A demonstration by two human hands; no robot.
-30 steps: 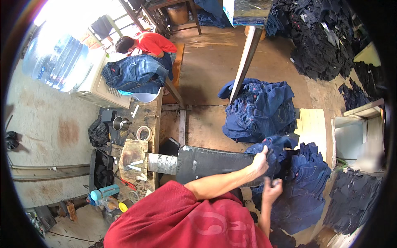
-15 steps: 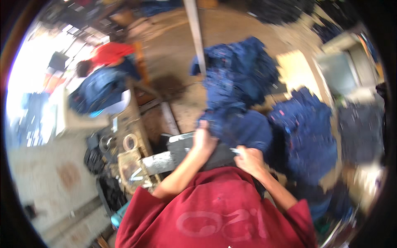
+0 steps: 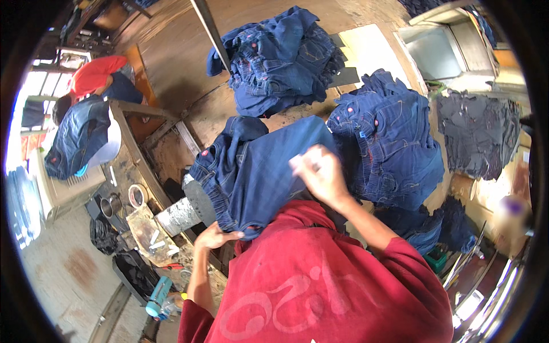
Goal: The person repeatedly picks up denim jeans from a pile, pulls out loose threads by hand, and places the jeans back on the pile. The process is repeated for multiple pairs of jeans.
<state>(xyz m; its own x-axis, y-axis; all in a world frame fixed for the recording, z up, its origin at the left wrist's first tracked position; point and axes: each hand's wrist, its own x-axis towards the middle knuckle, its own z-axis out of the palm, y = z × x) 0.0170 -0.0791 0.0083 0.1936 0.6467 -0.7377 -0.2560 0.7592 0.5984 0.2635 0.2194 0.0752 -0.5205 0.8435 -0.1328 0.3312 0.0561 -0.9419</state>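
Observation:
A pair of dark blue denim pants [image 3: 257, 171] lies over a grey padded board [image 3: 200, 200] in front of me, its elastic waistband toward the left. My left hand [image 3: 213, 239] grips the near end of that waistband, thumb on top. Above the other end of the pants is my right hand [image 3: 321, 174], its fingers curled and partly smeared by motion. Whatever it holds is too blurred to make out.
Piles of denim pants lie on the table: one at the far side [image 3: 280, 63], another at the right [image 3: 389, 143]. Dark cloth pieces [image 3: 477, 131] sit farther right. At the left are a tape roll [image 3: 137, 196], white chalk pieces [image 3: 155, 240] and a teal bottle [image 3: 159, 294]. A person in red [image 3: 97, 74] bends at the far left.
The pants now lie across the board, which was partly bare before. My left hand has moved nearer and left onto the waistband; my right hand has risen away from the board.

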